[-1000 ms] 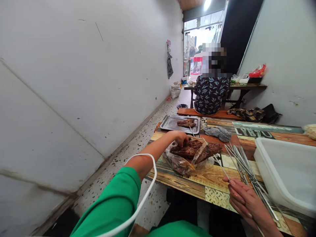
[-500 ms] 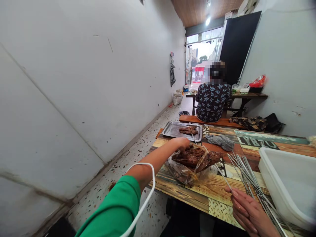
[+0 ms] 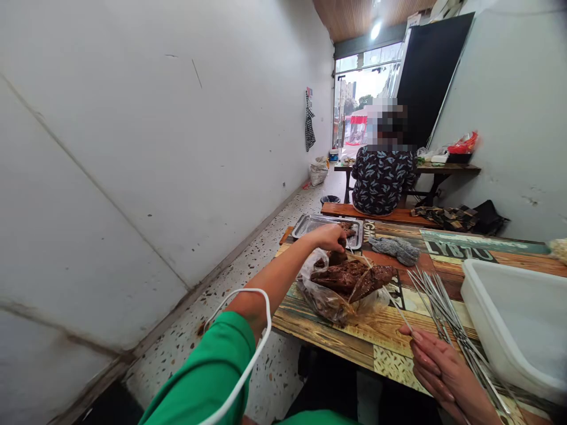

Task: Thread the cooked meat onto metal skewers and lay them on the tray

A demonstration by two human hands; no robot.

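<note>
My left hand (image 3: 331, 237) is above the far side of a clear plastic bag (image 3: 325, 302), fingers closed on a dark brown piece of meat (image 3: 337, 257). Several glossy, seasoned chunks of meat (image 3: 343, 276) lie in the opened bag, one large piece leaning out to the right. In my right hand (image 3: 436, 360), thumb and fingers pinch the near end of a thin metal skewer (image 3: 396, 302). The skewer slants up and left toward the meat; part of its length is hidden there. Behind the bag, a metal tray (image 3: 305, 224) carries meat, partly covered by my left hand.
Loose metal skewers (image 3: 447, 307) lie in a pile beside my right hand. A white plastic tub (image 3: 482, 295) stands at the table's right. A grey cloth or glove (image 3: 396, 251) lies behind the bag. Ahead, a person (image 3: 383, 180) sits on a wooden bench (image 3: 341, 211), back turned.
My left hand has risen out of the bag, slightly up and away, and a piece of meat now shows beneath its fingers. My right hand has stayed almost still with the skewer.
</note>
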